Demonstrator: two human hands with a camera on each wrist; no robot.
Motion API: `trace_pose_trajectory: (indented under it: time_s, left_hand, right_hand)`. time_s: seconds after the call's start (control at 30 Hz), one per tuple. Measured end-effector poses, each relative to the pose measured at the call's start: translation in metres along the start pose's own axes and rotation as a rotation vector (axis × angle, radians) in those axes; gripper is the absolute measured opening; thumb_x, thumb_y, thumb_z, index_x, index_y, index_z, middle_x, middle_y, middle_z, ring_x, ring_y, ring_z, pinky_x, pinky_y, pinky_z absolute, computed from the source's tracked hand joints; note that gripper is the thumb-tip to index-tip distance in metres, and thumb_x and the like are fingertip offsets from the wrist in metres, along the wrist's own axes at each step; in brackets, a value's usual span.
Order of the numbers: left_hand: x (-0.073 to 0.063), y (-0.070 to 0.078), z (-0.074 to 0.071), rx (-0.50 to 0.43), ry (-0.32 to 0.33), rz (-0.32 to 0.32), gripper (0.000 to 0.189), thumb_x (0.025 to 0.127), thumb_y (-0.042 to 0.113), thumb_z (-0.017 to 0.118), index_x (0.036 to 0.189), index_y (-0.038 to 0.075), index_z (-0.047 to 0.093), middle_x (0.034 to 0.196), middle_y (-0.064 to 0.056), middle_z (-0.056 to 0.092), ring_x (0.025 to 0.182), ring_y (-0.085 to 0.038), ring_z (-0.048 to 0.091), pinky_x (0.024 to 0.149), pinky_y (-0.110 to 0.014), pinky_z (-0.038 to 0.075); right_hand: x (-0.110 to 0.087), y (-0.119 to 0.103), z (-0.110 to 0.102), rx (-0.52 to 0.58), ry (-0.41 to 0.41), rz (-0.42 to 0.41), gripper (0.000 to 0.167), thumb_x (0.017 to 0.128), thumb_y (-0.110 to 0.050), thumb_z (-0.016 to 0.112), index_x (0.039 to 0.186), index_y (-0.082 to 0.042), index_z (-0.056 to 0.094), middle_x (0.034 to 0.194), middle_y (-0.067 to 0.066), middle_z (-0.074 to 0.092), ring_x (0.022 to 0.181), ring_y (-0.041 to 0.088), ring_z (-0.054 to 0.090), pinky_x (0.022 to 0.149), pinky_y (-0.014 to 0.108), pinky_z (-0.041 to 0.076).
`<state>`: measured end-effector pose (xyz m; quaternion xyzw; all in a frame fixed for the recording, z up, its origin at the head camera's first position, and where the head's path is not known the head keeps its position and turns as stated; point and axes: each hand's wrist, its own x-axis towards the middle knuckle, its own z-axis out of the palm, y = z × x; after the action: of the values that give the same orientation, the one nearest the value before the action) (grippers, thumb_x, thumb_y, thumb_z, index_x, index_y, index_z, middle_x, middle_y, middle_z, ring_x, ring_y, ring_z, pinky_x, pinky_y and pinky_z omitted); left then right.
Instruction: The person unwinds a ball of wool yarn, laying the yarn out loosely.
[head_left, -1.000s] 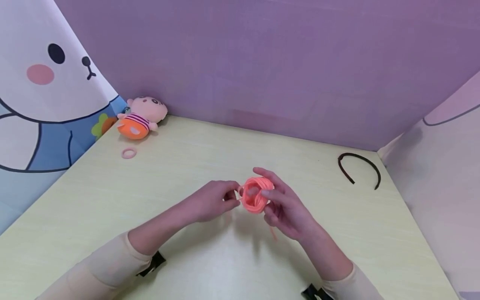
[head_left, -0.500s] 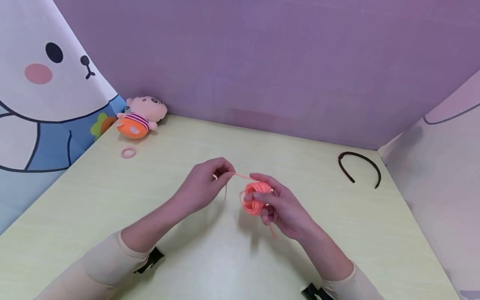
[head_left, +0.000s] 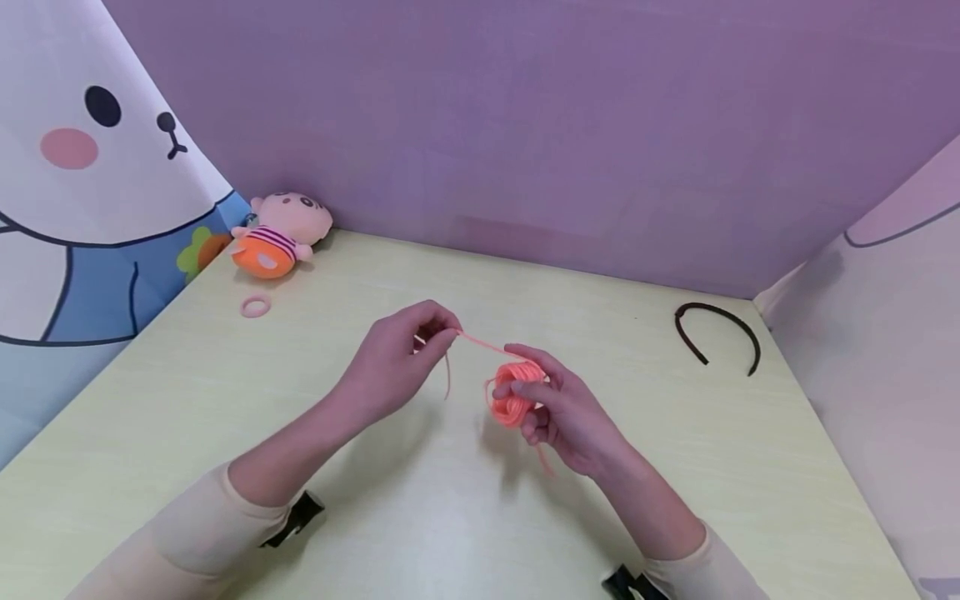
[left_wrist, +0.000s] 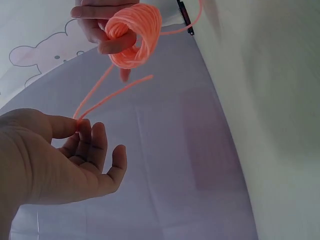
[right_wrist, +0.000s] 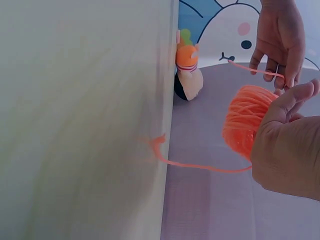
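A hollow coil of coral-orange yarn (head_left: pixel 517 392) is held up in my right hand (head_left: pixel 573 412), with fingers inside its ring and others around the outside. My left hand (head_left: pixel 397 358) pinches a strand of that yarn between thumb and forefinger. From the pinch the strand runs straight to the coil in the head view, and a short loose end (head_left: pixel 448 375) hangs below the fingers. The left wrist view shows both stretches of strand (left_wrist: pixel 95 90) meeting at the fingertips. Another yarn tail (right_wrist: pixel 210 167) trails from the coil below my right hand.
A pink plush doll (head_left: pixel 277 237) in a striped top lies at the far left corner of the table (head_left: pixel 420 517). In front of it is a small pink ring (head_left: pixel 256 307). A dark headband (head_left: pixel 720 312) lies at the far right. Purple fabric (head_left: pixel 540 125) walls the back.
My left hand has moved from beside the coil up and to the left, drawing a strand out taut. My right hand stays nearly in place, and the coil has turned a little.
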<state>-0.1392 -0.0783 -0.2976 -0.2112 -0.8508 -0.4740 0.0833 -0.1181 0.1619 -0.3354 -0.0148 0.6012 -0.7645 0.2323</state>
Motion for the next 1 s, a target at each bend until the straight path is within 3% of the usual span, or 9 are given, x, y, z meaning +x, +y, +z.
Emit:
trace_pose_trajectory:
  time_s: [0.23,0.5,0.63,0.83,1.0]
  left_hand:
    - [0.004,-0.006,-0.008,0.032,0.008,-0.062,0.009,0.102,0.011,0.061,0.106,0.008,0.068,0.094,-0.005,0.067,0.082,-0.018,0.062,0.076,-0.037,0.052]
    - [0.008,-0.011,-0.018,0.094,0.004,-0.17,0.011,0.102,0.015,0.059,0.106,0.01,0.068,0.096,-0.004,0.067,0.081,-0.022,0.059,0.069,-0.037,0.048]
    - [0.008,-0.014,-0.017,0.12,-0.026,-0.177,0.011,0.102,0.013,0.059,0.109,0.008,0.067,0.099,-0.005,0.066,0.086,-0.024,0.059,0.074,-0.039,0.049]
    - [0.004,-0.014,-0.003,0.116,-0.131,-0.059,0.025,0.095,0.012,0.07,0.119,0.006,0.064,0.111,-0.008,0.065,0.108,-0.03,0.059,0.091,-0.045,0.049]
    - [-0.002,-0.014,0.012,0.052,-0.303,-0.049,0.036,0.095,0.02,0.073,0.127,0.012,0.06,0.119,-0.002,0.064,0.118,-0.027,0.057,0.097,-0.047,0.049]
  right_hand:
    - [0.001,0.001,-0.001,0.022,0.04,-0.01,0.038,0.101,-0.008,0.057,0.138,-0.009,0.049,0.093,0.002,0.071,0.049,0.009,0.056,0.046,0.019,0.041]
    - [0.001,0.0,-0.001,0.091,0.073,0.011,0.038,0.107,-0.027,0.044,0.14,-0.007,0.045,0.106,0.003,0.068,0.056,0.011,0.061,0.049,0.018,0.039]
    - [0.001,-0.001,-0.001,0.135,0.123,0.005,0.037,0.107,-0.02,0.042,0.141,-0.006,0.046,0.107,0.005,0.069,0.055,0.011,0.062,0.05,0.018,0.039]
    - [0.001,0.002,-0.001,0.074,0.131,0.007,0.036,0.105,-0.011,0.05,0.14,-0.003,0.049,0.102,0.004,0.071,0.054,0.01,0.061,0.048,0.017,0.039]
    - [0.001,0.003,0.0,0.019,0.086,0.008,0.034,0.102,-0.01,0.056,0.136,-0.003,0.053,0.099,0.005,0.071,0.052,0.009,0.059,0.047,0.018,0.037]
